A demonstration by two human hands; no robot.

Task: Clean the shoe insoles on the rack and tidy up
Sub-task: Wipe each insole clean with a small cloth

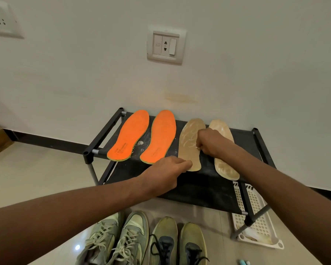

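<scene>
On the black rack [208,190], the left hand [167,173] presses flat on the heel of a thin, light, bendy tan insole [189,146] while the right hand [210,143] scrubs it, fist closed round something small and pale.

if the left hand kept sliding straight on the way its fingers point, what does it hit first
The left hand points right along the rack, fingertips already on the heel of the tan insole. Past that heel, the next thing is probably the second tan insole; depth is unclear.
</scene>
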